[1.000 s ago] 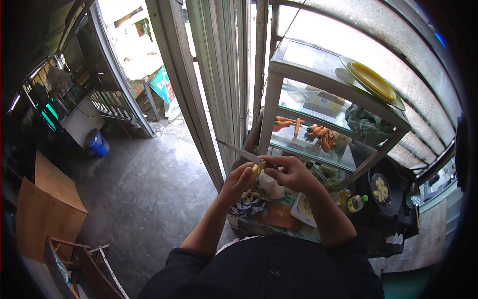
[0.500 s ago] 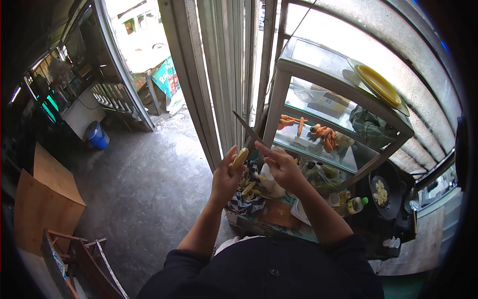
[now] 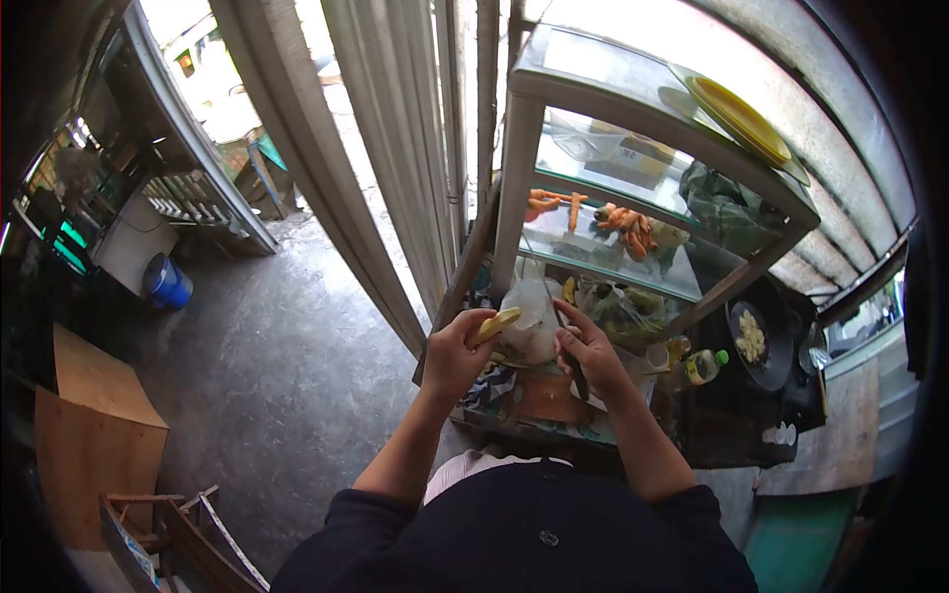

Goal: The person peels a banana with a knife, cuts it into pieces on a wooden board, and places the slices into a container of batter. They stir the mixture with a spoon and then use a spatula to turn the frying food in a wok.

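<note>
In my left hand [image 3: 455, 358] is a pale yellow banana [image 3: 499, 323], its tip pointing up and right past my fingers. My right hand [image 3: 591, 358] grips a knife [image 3: 555, 308] by its dark handle. The long thin blade points up and away, apart from the banana. A white plastic bag [image 3: 530, 318] lies beyond and between my hands. Below them, a brown wooden board [image 3: 552, 397] rests on the counter beside a black-and-white patterned cloth or bag [image 3: 488, 386].
A glass cabinet [image 3: 527, 124] stands ahead, with carrots [image 3: 629, 229] inside and yellow plates [image 3: 736, 114] on top. To the right are a green-capped bottle [image 3: 703, 367] and a dark pan [image 3: 776, 346] with pale pieces. A blue bucket [image 3: 169, 282] stands far left on the floor.
Both hands have lowered, and my right hand has moved away from the left. The knife blade has swung away from the banana. My view has shifted to the right.
</note>
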The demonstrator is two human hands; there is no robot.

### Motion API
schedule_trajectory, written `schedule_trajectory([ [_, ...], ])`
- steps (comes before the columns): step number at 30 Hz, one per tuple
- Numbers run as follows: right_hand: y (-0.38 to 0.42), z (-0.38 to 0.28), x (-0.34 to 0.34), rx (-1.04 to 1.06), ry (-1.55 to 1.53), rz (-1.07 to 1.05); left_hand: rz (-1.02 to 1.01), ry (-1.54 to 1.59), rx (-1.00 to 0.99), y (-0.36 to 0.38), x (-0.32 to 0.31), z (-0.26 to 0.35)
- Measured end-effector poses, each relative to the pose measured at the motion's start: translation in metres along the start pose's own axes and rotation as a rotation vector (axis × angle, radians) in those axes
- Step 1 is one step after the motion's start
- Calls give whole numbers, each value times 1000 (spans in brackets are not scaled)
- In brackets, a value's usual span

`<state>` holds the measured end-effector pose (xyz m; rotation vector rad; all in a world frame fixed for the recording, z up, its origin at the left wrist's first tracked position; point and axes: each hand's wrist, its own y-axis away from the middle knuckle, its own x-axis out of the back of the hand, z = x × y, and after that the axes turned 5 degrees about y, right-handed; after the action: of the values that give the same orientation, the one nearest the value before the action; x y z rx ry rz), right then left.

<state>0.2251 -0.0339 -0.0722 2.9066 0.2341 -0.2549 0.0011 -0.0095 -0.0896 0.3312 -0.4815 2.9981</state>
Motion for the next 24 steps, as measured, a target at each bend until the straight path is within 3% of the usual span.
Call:
schedule_trajectory([
  [4,25,9,11,-141,-33,33,-88,65,36,-3,-16,2],
  [7,38,22,24,-131,14,-21,-198,45,122,-6,-23,6],
  [15,49,42,20,-137,-43,121,-481,82,152,-8,-54,6],
  [17,50,55,22,-131,-107,176,-524,530,288,-2,-70,-2],
  [19,54,59,22,-153,-215,283,-575,565,335,0,-82,-4],
  [24,63,55,30,-112,-313,288,-613,536,289,7,-103,-15],
])
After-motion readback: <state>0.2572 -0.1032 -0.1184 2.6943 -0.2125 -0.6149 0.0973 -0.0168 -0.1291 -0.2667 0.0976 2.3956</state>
